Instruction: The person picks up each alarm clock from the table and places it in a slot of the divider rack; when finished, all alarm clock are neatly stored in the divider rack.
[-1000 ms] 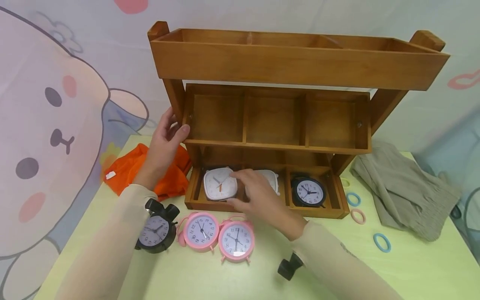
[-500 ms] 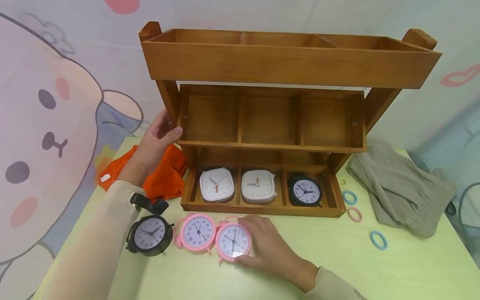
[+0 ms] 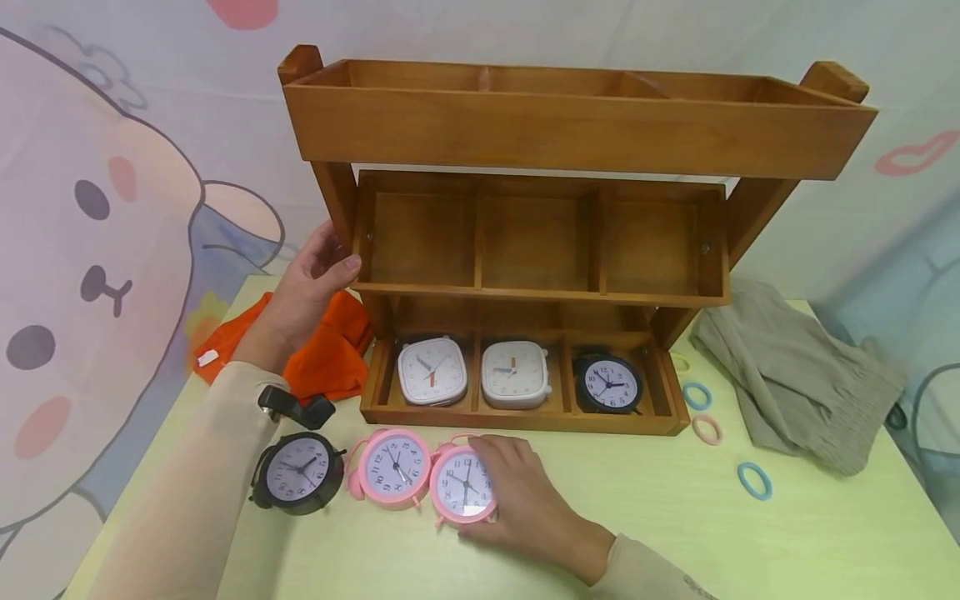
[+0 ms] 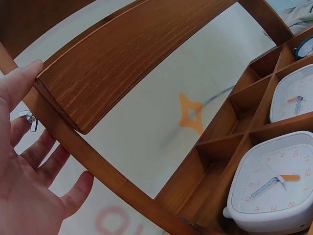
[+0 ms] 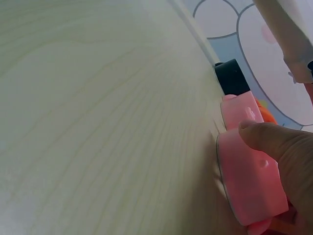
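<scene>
Gripping a pink clock with my right hand, I have my fingers curled round its right side and my thumb on its rim, which the right wrist view shows close up. The clock stands on the table, just in front of the rack, and touches a second pink clock on its left. Further left stands a black clock, near the second pink one.

My left hand rests against the rack's left post, fingers straight and spread, thumb on the edge of the middle shelf; it clasps nothing, as the left wrist view shows.

The bottom shelf has three compartments: a white clock in the left, another white clock in the middle, a small black clock in the right. The middle shelf's compartments show only bare wood.

An orange cloth lies under my left wrist, beside the rack. A grey cloth lies to the rack's right, with hair rings on the table near it.
</scene>
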